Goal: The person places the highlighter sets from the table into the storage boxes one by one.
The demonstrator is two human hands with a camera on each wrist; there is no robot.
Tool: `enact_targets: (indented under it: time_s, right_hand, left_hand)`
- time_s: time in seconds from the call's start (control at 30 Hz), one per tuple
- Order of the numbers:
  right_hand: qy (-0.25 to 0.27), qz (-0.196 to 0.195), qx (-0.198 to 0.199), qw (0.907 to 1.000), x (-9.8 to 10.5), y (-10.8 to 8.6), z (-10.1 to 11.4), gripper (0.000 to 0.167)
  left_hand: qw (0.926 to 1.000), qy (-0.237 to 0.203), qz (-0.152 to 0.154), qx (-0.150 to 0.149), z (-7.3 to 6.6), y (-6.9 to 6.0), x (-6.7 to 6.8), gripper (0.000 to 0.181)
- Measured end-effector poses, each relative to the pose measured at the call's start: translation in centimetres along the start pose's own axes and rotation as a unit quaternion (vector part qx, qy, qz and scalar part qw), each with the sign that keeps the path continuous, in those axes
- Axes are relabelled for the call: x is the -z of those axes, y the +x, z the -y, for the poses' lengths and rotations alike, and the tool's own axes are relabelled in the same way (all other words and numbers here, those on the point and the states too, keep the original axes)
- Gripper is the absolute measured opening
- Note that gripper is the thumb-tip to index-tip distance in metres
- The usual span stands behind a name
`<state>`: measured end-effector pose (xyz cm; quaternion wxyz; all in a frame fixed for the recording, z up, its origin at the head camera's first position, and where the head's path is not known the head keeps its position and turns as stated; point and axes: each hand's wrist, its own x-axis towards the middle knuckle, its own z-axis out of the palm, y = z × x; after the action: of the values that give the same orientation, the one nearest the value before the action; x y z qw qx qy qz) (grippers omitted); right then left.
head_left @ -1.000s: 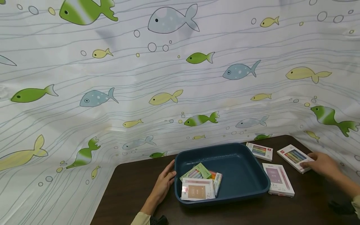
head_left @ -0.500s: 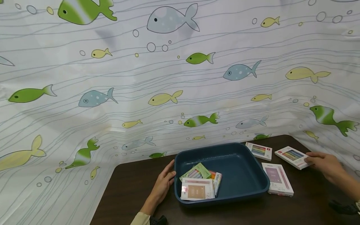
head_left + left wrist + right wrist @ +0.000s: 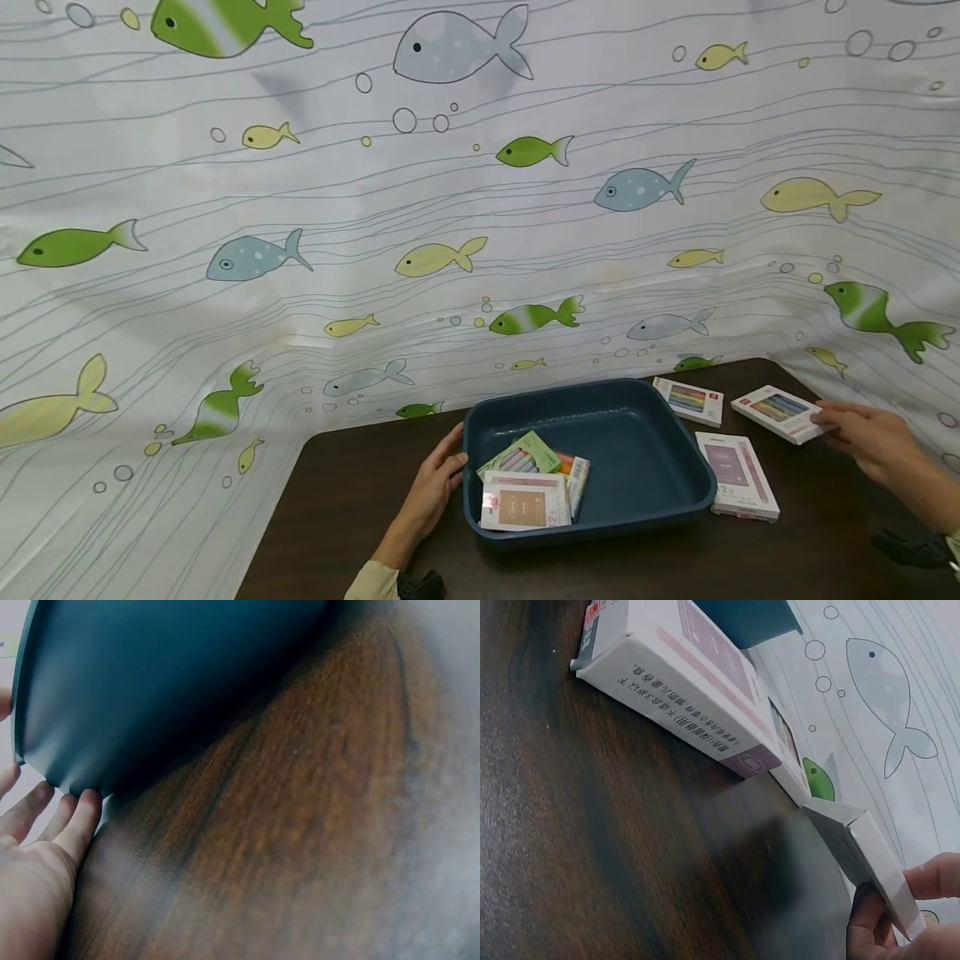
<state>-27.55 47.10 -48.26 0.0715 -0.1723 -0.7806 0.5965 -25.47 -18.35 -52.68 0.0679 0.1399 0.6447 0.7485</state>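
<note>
At the right, my right hand (image 3: 877,437) pinches the near end of a white crayon box (image 3: 776,412), which shows coloured sticks on its front. The right wrist view has this thin box (image 3: 881,866) tilted off the table, between thumb and fingers (image 3: 934,877). My left hand (image 3: 429,487) touches the left outer wall of a dark blue bin (image 3: 637,467), its fingers (image 3: 84,821) straight against it. Inside the bin's left side lie a green pack (image 3: 525,454), a colourful pack (image 3: 577,479) and a white box with a brown panel (image 3: 525,502).
On the dark wooden table (image 3: 337,492), a white box with a purple panel (image 3: 737,477) lies against the bin's right side. Another white box with coloured sticks (image 3: 688,402) lies behind it. A fish-patterned sheet (image 3: 450,208) hangs behind and beside the table.
My right hand has lifted the crayon box a little off the table and shifted it slightly left. The left hand has stayed at the bin.
</note>
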Motion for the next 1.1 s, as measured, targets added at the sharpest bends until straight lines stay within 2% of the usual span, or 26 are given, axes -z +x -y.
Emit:
enact_targets:
  time_s: [0.1,0.27,0.57,0.83,1.1]
  right_hand:
    - [0.014,-0.011,-0.006,0.9998,-0.2,-0.3,0.4,0.055]
    - [0.017,-0.020,-0.018,0.9995,-0.4,-0.9,0.7,0.061]
    - [0.025,-0.008,-0.011,0.9996,-0.6,-2.1,1.1,0.063]
    - [0.027,-0.002,-0.020,0.9994,-0.9,-3.2,1.3,0.071]
    - [0.005,0.043,0.026,0.9987,-0.9,-4.2,1.9,0.073]
  left_hand:
    - [1.0000,0.003,-0.002,0.000,0.0,-0.2,0.1,0.059]
    - [0.9999,0.006,-0.006,0.007,0.2,-0.4,0.4,0.060]
    - [0.9998,0.011,-0.011,0.016,0.2,-0.7,0.4,0.061]
    - [0.9999,0.011,0.002,0.012,-0.1,-0.5,0.3,0.063]
    - [1.0000,0.002,0.003,0.007,-0.2,-0.6,0.2,0.063]
